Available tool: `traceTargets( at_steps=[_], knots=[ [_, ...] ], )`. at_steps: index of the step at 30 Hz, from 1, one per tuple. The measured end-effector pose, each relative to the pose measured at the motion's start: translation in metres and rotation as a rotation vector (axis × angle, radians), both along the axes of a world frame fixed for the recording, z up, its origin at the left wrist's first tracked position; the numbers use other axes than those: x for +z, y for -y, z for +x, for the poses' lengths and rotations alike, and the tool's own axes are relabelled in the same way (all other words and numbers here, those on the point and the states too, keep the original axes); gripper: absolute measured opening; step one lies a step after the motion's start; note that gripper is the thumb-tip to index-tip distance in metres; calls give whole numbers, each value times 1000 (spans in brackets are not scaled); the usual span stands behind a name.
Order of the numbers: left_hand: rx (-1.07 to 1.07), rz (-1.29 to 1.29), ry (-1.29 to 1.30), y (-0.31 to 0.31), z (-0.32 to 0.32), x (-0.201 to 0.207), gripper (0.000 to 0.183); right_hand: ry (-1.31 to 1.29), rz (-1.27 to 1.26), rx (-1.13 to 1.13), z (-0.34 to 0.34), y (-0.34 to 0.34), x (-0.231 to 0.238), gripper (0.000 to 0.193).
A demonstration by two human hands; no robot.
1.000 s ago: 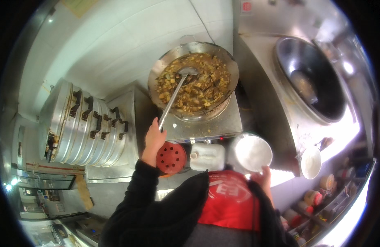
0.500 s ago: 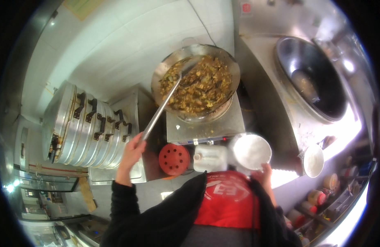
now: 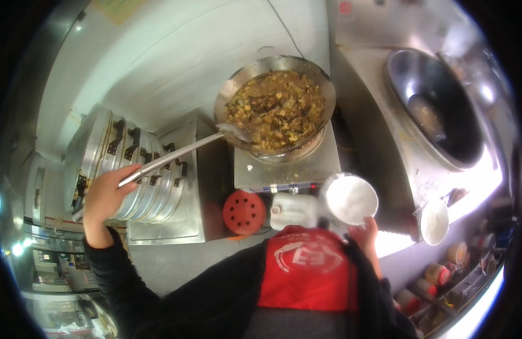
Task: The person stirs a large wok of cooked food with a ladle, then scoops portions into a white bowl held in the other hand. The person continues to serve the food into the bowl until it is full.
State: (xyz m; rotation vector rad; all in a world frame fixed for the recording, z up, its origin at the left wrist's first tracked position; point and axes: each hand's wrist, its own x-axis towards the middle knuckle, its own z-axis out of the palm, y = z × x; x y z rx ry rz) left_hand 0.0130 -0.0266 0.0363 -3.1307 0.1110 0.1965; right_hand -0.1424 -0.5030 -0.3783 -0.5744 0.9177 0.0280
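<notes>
My left hand [image 3: 105, 195] is wrapped round the long handle of a metal wok spatula [image 3: 179, 151]. The spatula's blade rests at the near left edge of the food [image 3: 278, 107], a chopped mix of brown and yellow pieces in sauce. That food fills much of a large metal wok [image 3: 229, 97], set on a steel cooker [image 3: 286, 176]. My right hand [image 3: 365, 233] grips the near rim of a round white bowl [image 3: 352, 199], held close in front of my red apron. The bowl looks empty, and its far side is just right of the cooker's front.
Stacked aluminium steamers [image 3: 105, 175] with black handles stand at left on a steel counter [image 3: 165, 233]. A red stool [image 3: 244, 212] with holes and a white jug [image 3: 295, 211] sit below the cooker. On the right are a large dark wok [image 3: 436, 113] and another white bowl [image 3: 434, 221].
My left hand has swung out to the left, drawing the spatula's blade from the food's far middle to the wok's near left side. My right hand still holds the bowl.
</notes>
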Motion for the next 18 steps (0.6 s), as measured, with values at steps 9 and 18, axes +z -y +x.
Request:
traceTargets(
  at_steps=[9,18],
  knots=[
    [-132,64,-122,6,40,-7,41,-51,3,-30,1,3,6,45],
    [-53,-127,-137,27,90,-144,43,-69,14,-203,-12,12,-11,44]
  ],
)
